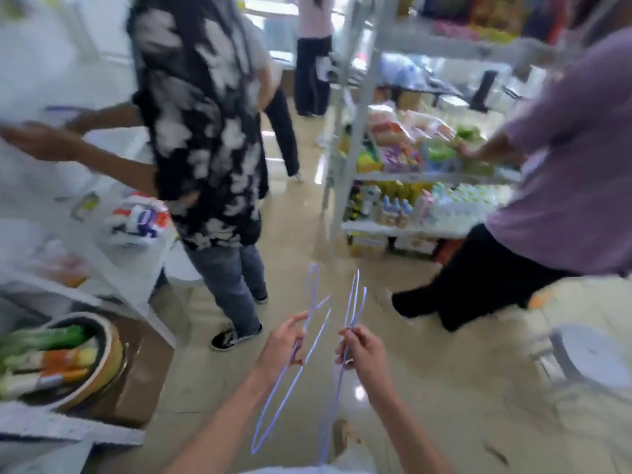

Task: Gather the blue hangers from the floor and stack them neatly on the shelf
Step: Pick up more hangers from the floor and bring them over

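Note:
Thin blue wire hangers are in both my hands, held above the beige tiled floor. My left hand (284,343) pinches one blue hanger (290,381) near its neck, its hook pointing up and away from me. My right hand (362,350) grips a second bunch of blue hangers (337,388), which hang down toward my body; the blur hides how many there are. The two sets are apart, a hand's width between them.
A person in a black-and-white patterned top (205,131) stands just ahead on the left. Another in a purple shirt (564,183) reaches into a white goods shelf (410,179) on the right. A basket of vegetables (68,357) sits on a left shelf. A white stool (591,357) stands right.

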A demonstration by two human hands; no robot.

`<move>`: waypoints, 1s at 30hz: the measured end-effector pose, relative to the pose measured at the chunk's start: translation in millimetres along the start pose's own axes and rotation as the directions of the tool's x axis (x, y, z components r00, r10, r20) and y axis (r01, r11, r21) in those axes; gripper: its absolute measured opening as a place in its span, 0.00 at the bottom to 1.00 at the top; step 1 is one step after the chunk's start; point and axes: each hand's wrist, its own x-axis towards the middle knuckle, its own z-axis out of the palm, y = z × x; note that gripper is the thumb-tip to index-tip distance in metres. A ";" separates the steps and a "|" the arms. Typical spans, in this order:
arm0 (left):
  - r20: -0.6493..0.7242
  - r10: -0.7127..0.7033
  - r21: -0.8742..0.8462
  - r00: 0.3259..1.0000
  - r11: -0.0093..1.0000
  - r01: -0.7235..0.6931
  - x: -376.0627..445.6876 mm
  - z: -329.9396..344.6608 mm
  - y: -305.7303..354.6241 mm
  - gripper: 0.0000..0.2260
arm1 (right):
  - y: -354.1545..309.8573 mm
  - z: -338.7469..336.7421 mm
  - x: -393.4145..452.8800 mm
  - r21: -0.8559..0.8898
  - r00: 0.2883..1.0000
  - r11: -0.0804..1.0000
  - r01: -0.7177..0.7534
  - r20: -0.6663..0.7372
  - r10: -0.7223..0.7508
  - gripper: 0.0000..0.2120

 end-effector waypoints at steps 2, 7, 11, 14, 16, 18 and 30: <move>-0.069 -0.003 -0.098 0.998 0.995 -0.003 7.8 -10.6 12.7 0.14 | -21.7 11.9 34.3 -0.044 0.990 0.998 0.055 0.133 -0.049 0.10; -0.310 -0.008 -0.207 0.951 0.977 -0.059 15.9 -28.2 39.6 0.07 | -67.5 43.5 104.7 -0.115 0.895 0.974 0.197 0.427 -0.130 0.09; -0.529 0.020 -0.251 0.848 0.951 -0.180 10.2 -40.8 48.2 0.05 | -83.3 74.8 140.9 -0.124 0.753 0.958 0.259 0.647 -0.120 0.09; -0.706 0.040 -0.235 0.707 0.929 -0.287 -5.9 -47.6 46.5 0.12 | -92.4 98.8 148.1 -0.141 0.632 0.932 0.333 0.767 -0.110 0.09; -0.791 0.034 -0.210 0.611 0.923 -0.324 -20.6 -52.5 43.1 0.13 | -98.1 113.3 144.4 -0.143 0.561 0.914 0.379 0.821 -0.104 0.12; -0.852 0.022 -0.211 0.524 0.900 -0.381 -37.9 -59.1 40.7 0.13 | -104.2 129.2 137.8 -0.125 0.497 0.896 0.427 0.860 -0.118 0.13; -0.955 -0.062 -0.168 0.291 0.920 -0.354 -160.7 -143.4 -0.8 0.10 | -117.0 267.4 34.6 -0.082 0.218 0.764 0.639 0.973 -0.077 0.12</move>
